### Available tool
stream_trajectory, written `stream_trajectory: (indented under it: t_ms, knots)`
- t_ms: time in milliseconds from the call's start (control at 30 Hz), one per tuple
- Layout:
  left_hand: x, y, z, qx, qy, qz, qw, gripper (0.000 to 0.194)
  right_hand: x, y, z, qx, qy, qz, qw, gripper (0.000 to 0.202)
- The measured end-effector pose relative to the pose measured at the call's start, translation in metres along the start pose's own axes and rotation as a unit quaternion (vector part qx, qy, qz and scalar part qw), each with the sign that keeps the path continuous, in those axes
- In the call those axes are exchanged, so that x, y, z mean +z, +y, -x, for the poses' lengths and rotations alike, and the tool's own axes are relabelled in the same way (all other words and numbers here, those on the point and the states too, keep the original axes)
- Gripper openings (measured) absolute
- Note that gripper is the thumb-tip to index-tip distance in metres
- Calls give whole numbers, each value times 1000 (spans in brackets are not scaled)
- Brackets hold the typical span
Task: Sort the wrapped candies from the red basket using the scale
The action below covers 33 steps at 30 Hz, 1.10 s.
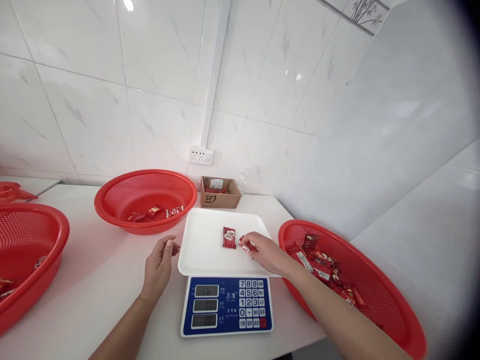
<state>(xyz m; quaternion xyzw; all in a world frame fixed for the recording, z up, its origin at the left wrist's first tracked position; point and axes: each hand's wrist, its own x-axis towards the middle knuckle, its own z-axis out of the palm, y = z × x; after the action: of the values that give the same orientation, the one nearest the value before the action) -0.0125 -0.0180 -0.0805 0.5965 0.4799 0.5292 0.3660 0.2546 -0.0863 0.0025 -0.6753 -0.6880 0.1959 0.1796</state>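
A digital scale (227,306) with a blue keypad panel and a white weighing tray (202,245) stands in front of me. One small red wrapped packet (229,237) lies on the tray. Just right of it, my right hand (264,251) reaches over the tray and grips a second red packet (247,245) at its fingertips, partly hiding it. My left hand (160,262) hovers beside the tray's left edge, fingers curled and thumb against them, with nothing visible in it.
Red plastic baskets stand around the scale: a right basket (390,290) with many red packets, a back basket (120,182) with several, and a left basket (33,220) with a few. A cardboard box (221,201) sits against the tiled wall.
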Motion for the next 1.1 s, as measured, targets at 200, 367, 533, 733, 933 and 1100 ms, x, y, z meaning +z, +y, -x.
stream_trajectory:
  t_ms: [200, 367, 533, 733, 933, 1100]
  knots:
    - [0, 1, 0, -3, 1, 4, 1000, 38, 9, -3, -8, -10, 13, -13, 1000, 43]
    - [-1, 2, 1, -9, 1, 5, 1000, 38, 13, -7, -12, -21, 18, -19, 999, 30]
    - [0, 2, 0, -12, -10, 8, 1000, 38, 15, -6, -20, -13, 27, -2, 1000, 30]
    - [1, 1, 0, -14, -9, 12, 1000, 38, 15, -2, -29, 5, 26, 20, 999, 34]
    - [0, 1, 0, -21, -18, 6, 1000, 38, 13, -3, -27, -46, -12, 20, 999, 35]
    - [0, 3, 0, -28, -29, -2, 999, 38, 15, -8, -21, -56, -15, 27, 998, 32]
